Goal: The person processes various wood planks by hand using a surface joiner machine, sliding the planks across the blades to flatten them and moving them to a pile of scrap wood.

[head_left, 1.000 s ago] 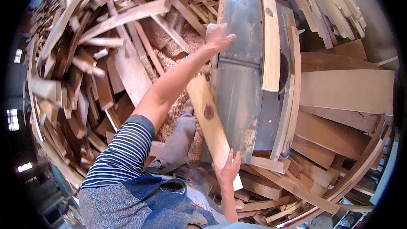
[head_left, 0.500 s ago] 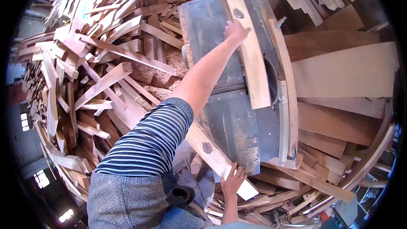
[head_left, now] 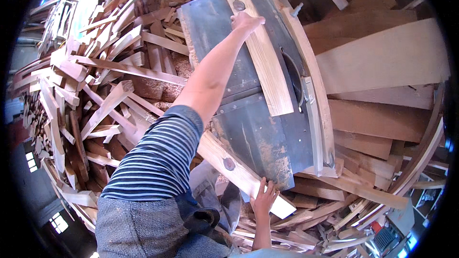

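Observation:
My left hand (head_left: 246, 22), at the end of a striped sleeve, is closed over a pale wooden board (head_left: 270, 74) with a dark knot near its far end. The board lies lengthwise on a grey metal machine table (head_left: 210, 24), just left of a long dark curved opening (head_left: 293, 77); whether a blade stands in it, I cannot tell. Nearer to me, my right hand (head_left: 263, 199) grips the near end of a second knotted board (head_left: 217, 155), its fingers across the top. That board slants along the table's near left edge; my left arm hides its far part.
A wooden fence (head_left: 315, 91) runs along the table's right side, with a metal bolt (head_left: 297, 9) at its far end. Wide planks (head_left: 382, 59) lie to the right. Heaped offcuts (head_left: 112, 110) and sawdust fill the left. Sawdust (head_left: 279, 162) also coats the table's near corner.
The view has shifted and turned slightly, so the table appears further left and higher. Both hands keep their places on the two boards, with little visible movement of the boards against the table.

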{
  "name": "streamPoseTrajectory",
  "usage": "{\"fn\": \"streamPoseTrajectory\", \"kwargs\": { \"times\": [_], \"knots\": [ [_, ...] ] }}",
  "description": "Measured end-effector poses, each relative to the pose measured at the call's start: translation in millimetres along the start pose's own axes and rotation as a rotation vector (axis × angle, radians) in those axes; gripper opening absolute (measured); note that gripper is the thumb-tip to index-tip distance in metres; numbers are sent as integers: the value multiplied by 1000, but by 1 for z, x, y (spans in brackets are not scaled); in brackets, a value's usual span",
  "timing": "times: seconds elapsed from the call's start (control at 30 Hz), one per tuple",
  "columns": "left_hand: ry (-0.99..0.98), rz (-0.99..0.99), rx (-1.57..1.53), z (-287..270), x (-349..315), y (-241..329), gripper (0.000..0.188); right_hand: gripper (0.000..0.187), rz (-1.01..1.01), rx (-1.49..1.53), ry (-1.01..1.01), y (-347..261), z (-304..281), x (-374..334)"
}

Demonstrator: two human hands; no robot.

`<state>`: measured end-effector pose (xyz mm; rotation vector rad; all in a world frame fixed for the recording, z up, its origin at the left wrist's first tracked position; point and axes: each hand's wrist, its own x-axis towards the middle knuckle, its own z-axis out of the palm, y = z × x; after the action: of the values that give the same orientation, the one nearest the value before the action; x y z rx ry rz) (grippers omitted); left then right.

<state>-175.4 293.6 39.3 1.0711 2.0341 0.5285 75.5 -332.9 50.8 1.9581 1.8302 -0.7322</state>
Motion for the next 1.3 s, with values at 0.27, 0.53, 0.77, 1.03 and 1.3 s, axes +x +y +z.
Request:
{"fn": "streamPoseTrajectory", "kwargs": {
  "times": [0.27,0.53,0.77,1.03,1.3],
  "knots": [
    [-10,364,-675,-171,-133,1,46,119,6,-35,-16,-6,-3,-10],
    [-124,625,-1334,-269,-339,-194,57,117,-212,-44,292,12,23,-15],
    [82,211,-1614,-217,-556,-368,65,99,-509,294,229,67,9,-17],
    [793,177,-1468,-186,-793,-495,68,79,-266,1758,-898,210,3,-95],
    [1238,-60,-1443,-133,-916,-534,63,76,-329,1744,-895,246,16,-101]
  ]
}}
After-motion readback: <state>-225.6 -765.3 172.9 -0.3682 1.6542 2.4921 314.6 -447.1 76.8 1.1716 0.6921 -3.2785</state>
